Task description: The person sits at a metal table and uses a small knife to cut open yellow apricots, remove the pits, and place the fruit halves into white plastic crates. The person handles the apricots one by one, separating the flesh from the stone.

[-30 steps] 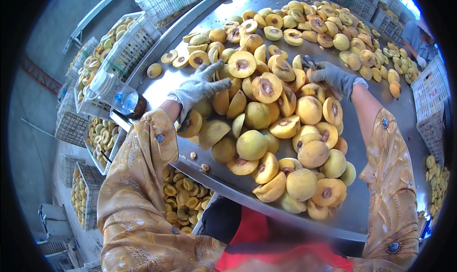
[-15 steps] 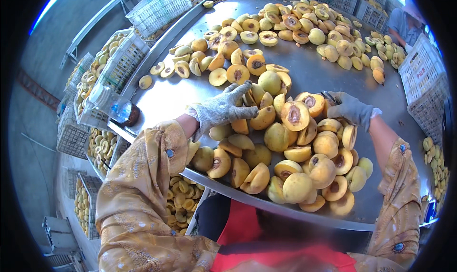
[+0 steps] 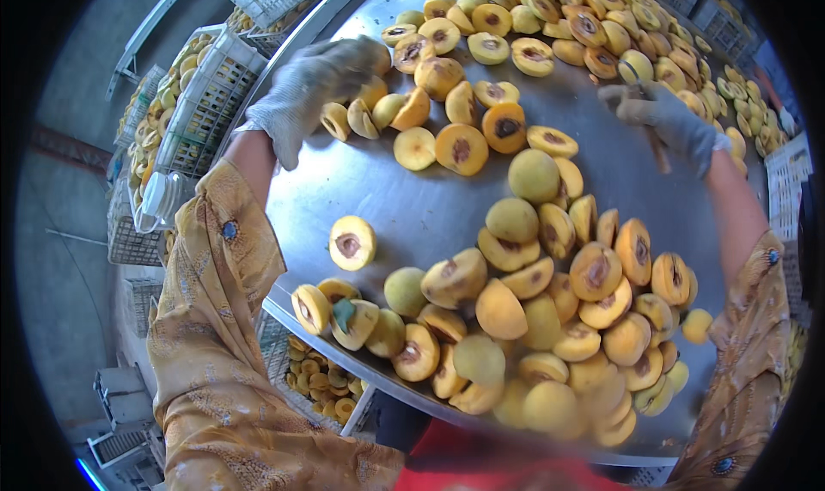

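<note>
From where I'm standing (clock as worker faces the surface (image 3: 636,181)): L hand (image 3: 314,87), gloved, ~11 o'clock, blurred, right up by fruit halves (image 3: 461,150); can't tell if gripping any. R hand (image 3: 675,125), gloved, ~2 o'clock, fingers look curled, thin brown thing (image 3: 661,154) poking out below; can't tell what it is or if it's held.

Near pile (image 3: 597,269) runs ~4 to 7 o'clock, stacked close to the near edge (image 3: 369,369). Main risk imo: a pull or knock from ~12 shoves the btm pcs over, since rounded backs roll easily. At ~7 they'd prob drop in the crate (image 3: 361,408) below; nearer 6, maybe the floor.

Also: loose R sleeve (image 3: 756,345), ~4, hangs by a stray pc (image 3: 697,326), could drag it. Leaf (image 3: 344,315) at ~8 could get mixed in w/ the fruit. Fast, rough raking may bruise soft flesh.
</note>
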`<state>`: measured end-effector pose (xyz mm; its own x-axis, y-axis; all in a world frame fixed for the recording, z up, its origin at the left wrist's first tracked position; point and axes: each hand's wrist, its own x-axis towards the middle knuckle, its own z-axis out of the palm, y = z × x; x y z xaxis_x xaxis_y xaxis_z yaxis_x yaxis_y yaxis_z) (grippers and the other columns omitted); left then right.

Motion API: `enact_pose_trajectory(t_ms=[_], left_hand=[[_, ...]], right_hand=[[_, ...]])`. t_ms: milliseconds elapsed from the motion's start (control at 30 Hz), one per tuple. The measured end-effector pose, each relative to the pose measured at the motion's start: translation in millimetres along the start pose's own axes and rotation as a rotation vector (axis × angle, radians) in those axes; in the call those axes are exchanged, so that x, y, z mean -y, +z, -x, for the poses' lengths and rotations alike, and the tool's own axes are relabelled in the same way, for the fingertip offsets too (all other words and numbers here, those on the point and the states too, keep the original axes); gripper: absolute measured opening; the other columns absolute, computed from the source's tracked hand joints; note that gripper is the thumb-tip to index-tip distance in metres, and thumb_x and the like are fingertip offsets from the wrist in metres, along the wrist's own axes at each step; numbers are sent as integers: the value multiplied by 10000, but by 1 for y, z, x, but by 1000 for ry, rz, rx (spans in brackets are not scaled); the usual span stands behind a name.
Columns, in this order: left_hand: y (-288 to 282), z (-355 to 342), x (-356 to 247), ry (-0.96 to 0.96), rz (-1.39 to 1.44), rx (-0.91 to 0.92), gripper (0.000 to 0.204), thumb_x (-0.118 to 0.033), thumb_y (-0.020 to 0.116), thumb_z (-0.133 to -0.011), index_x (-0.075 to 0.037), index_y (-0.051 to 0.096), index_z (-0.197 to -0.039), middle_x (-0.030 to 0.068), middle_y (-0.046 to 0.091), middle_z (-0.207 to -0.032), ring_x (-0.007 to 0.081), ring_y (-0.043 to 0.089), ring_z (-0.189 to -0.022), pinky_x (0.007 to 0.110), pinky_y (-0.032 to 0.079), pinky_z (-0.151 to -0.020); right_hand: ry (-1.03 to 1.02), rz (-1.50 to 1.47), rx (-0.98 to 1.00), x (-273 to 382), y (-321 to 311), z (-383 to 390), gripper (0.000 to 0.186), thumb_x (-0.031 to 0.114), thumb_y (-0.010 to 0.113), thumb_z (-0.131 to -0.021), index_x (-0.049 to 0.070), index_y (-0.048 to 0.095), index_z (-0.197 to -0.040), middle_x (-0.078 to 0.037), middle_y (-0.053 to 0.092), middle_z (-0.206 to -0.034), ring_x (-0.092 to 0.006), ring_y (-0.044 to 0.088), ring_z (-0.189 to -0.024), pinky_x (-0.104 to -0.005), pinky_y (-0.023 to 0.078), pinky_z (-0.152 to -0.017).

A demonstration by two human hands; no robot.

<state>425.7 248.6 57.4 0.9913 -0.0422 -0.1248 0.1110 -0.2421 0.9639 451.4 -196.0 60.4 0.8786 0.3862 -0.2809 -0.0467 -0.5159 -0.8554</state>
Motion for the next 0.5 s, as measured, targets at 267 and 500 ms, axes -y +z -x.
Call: enact_pose_trajectory(t_ms=[267,500], left_hand=[[-188,-47,146,-295,-1065,-388,614,-481,402,-960,-198,271,-1489,166,263,-1522,315,306,-1387,373,254,-1134],[-208,-135,155,422,-1409,-47,666,-53,511,-882,-175,243,-1480,121,301,-1515,368,376,-1331,416,340,-1090]], right_hand=[[-42,251,-224,44,45,-163,410,345,638,-843,68,616,-1145,-55,603,-970,-145,542,-852,-294,435,-786],[-314,9,-170,16,59,-266,444,307,652,-819,90,572,-1198,-65,588,-1062,-144,541,-953,-288,433,-855]])
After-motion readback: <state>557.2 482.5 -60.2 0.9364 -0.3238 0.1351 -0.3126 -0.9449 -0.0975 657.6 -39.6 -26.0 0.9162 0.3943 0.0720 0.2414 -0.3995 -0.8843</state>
